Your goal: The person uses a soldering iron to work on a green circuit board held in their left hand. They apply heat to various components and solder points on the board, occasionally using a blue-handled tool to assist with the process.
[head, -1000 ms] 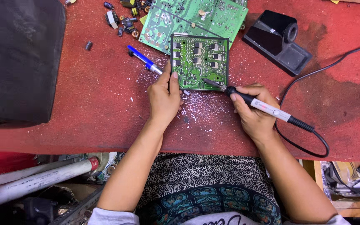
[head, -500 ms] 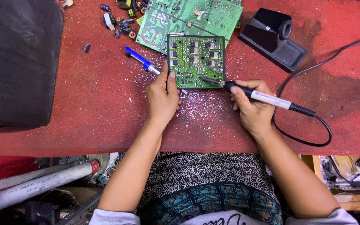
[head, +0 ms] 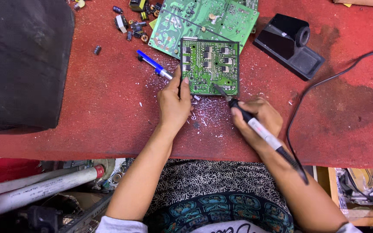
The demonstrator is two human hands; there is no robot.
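Observation:
A small green circuit board (head: 210, 65) lies on the red table (head: 109, 108). My left hand (head: 174, 102) rests against its near left edge, fingers pressing it down. My right hand (head: 255, 123) grips a soldering iron (head: 260, 129) like a pen; its tip touches the board's near edge. The iron's black cable (head: 307, 92) loops away to the right.
A larger green circuit board (head: 203, 21) lies behind the small one. A blue pen (head: 154, 64) lies by my left hand. A black soldering stand (head: 289, 45) sits at right, loose components (head: 130, 21) at the back, a black case (head: 20, 60) at left.
The soldering iron has swung from nearly level to a steeper angle, its tip staying on the board's near edge. My right hand has shifted slightly; my left hand still holds the board.

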